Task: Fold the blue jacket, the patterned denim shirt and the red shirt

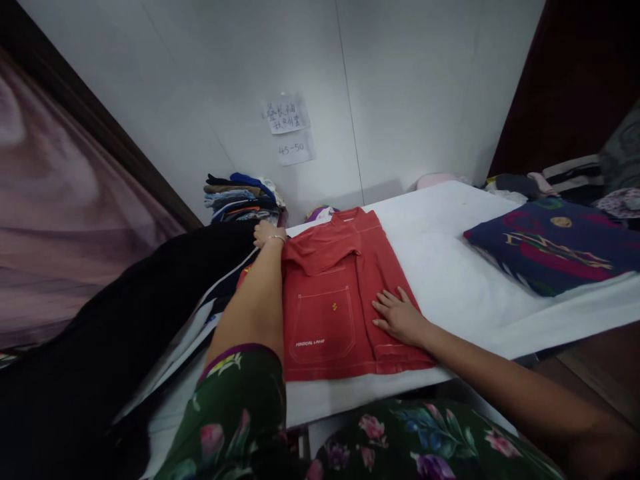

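Observation:
A red long-sleeved jacket (325, 320) lies spread on the white-covered table, its collar toward the wall. It has a large stitched pocket with small white lettering, and one sleeve is folded across the front. My right hand (400, 319) rests flat on the jacket's right side, fingers spread. Beyond the jacket's left edge, my left hand (269, 233) reaches out with curled fingers. What those fingers hold is hidden. A bit of red cloth with yellow marks shows left of my forearm.
Folded clothes (245, 197) are stacked at the back left. Black cloth (150, 287) drapes along the left side. On the right, a navy patterned garment (555, 243) lies on the white table cover (440, 233). Handwritten paper notes (287, 117) hang on the wall.

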Demonstrator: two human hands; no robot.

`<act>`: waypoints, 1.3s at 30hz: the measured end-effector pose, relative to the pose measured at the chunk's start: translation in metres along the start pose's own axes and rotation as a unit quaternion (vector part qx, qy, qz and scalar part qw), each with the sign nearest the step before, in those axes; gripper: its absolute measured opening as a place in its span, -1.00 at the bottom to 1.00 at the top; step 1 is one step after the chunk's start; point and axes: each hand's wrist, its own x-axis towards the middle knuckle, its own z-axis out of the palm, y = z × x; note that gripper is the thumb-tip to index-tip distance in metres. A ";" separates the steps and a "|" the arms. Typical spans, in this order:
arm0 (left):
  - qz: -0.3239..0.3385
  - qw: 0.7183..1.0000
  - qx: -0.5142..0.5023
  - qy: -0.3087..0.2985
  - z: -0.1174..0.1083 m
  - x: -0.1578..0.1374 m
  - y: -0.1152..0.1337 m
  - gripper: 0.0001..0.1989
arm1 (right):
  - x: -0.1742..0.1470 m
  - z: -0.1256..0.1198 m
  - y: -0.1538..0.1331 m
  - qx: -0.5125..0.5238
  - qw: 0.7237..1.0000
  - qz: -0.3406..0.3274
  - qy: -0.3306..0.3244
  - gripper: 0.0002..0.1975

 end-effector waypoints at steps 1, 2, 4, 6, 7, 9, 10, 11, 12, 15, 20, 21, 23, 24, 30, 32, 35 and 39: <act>0.017 1.000 0.017 -0.010 0.010 -0.011 -0.003 -0.64 | 0.000 -0.005 0.005 0.016 1.000 -0.003 0.021 -0.52; 0.074 0.995 0.042 -0.057 0.023 -0.025 -0.003 -0.71 | 0.001 -0.011 0.013 0.035 0.998 -0.002 0.049 -0.55; 0.130 0.982 0.047 -0.129 0.054 -0.059 -0.001 -0.83 | 0.005 -0.023 0.033 0.076 0.990 0.026 0.111 -0.58; 0.166 0.967 0.045 -0.187 0.087 -0.100 0.001 -0.79 | 0.008 -0.032 0.057 0.106 0.980 0.101 0.138 -0.59; 0.182 0.959 0.042 -0.214 0.102 -0.120 0.001 -0.75 | 0.009 -0.035 0.067 0.112 0.974 0.152 0.128 -0.59; 0.201 0.945 0.036 -0.255 0.126 -0.156 0.000 -0.66 | 0.009 -0.037 0.082 0.111 0.961 0.242 0.079 -0.57; 0.199 0.942 0.035 -0.267 0.134 -0.169 -0.002 -0.63 | 0.008 -0.037 0.086 0.110 0.955 0.270 0.052 -0.56; 0.194 0.941 0.035 -0.275 0.140 -0.179 -0.004 -0.61 | 0.007 -0.036 0.086 0.109 0.952 0.286 0.030 -0.53; 0.186 0.941 0.034 -0.280 0.145 -0.185 -0.005 -0.60 | 0.006 -0.035 0.085 0.109 0.951 0.291 0.015 -0.50; 0.157 0.945 0.030 -0.287 0.151 -0.190 -0.007 -0.64 | 0.004 -0.032 0.076 0.096 0.949 0.301 0.002 -0.47; 0.119 0.951 -0.005 -0.286 0.157 -0.177 -0.012 -0.80 | 0.003 -0.028 0.071 0.091 0.950 0.298 0.014 -0.51; 0.107 0.952 -0.015 -0.287 0.158 -0.175 -0.015 -0.82 | 0.002 -0.028 0.071 0.099 0.950 0.297 0.016 -0.53; 0.080 0.951 -0.036 -0.296 0.160 -0.172 -0.023 -0.84 | 0.000 -0.027 0.072 0.103 0.950 0.296 0.015 -0.57; 0.068 0.949 -0.046 -0.304 0.161 -0.172 -0.026 -0.84 | -0.002 -0.027 0.073 0.097 0.950 0.295 0.014 -0.58; 0.037 0.936 -0.110 -0.333 0.157 -0.190 -0.038 -0.63 | -0.016 -0.027 0.072 0.162 0.947 0.271 0.053 -0.56; 0.037 0.931 -0.123 -0.341 0.150 -0.204 -0.045 -0.46 | -0.027 -0.025 0.070 0.229 0.936 0.258 0.069 -0.52; 0.053 0.920 -0.149 -0.359 0.138 -0.229 -0.059 -0.20 | -0.048 -0.017 0.066 0.308 0.916 0.244 0.082 -0.49; 0.103 0.905 -0.193 -0.365 0.121 -0.263 -0.075 -0.02 | -0.069 -0.010 0.058 0.400 0.879 0.253 0.060 -0.43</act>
